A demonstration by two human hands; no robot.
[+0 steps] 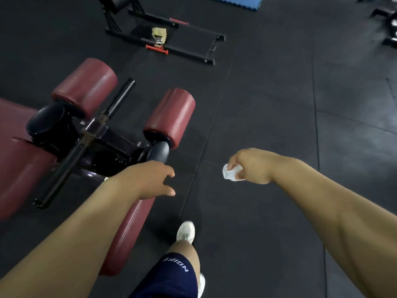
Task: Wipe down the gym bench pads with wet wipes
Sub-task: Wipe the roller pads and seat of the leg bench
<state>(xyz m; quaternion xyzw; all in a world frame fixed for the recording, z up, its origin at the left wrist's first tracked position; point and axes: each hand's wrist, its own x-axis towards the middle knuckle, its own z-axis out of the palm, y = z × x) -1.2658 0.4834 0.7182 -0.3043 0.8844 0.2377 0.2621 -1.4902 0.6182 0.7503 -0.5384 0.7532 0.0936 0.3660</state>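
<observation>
Seen from the head camera, the right hand (251, 166) hung out over the black rubber floor (279, 104), its fingers (234, 162) curled tight round a crumpled white wet wipe (231, 173). The wipe was bunched in the fist and showed only at the front, touching nothing else and well apart from the gym bench (19, 160).

The left hand (150, 179) reached forward beside the bench with its fingers (168, 169) loosely spread and nothing in them. It was above the floor, just short of a black end cap (158, 151). The left forearm crossed over a long maroon pad (129, 233) that ran along the bench's near edge; whether the arm touched it could not be told.

Two maroon roller pads stood on the bench's black frame — the far roller (86, 87) to the left and the near roller (170, 117) to the right, with a black bar (90, 136) running between them. The broad seat pad filled the left edge of the view, blurred.

Below, a white shoe (185, 231) was planted on the floor next to the long pad, under navy shorts (171, 274) with white lettering. Farther off lay a second black frame (193, 54) with red handles (156, 49), and a blue mat (234, 1) at the top edge.
</observation>
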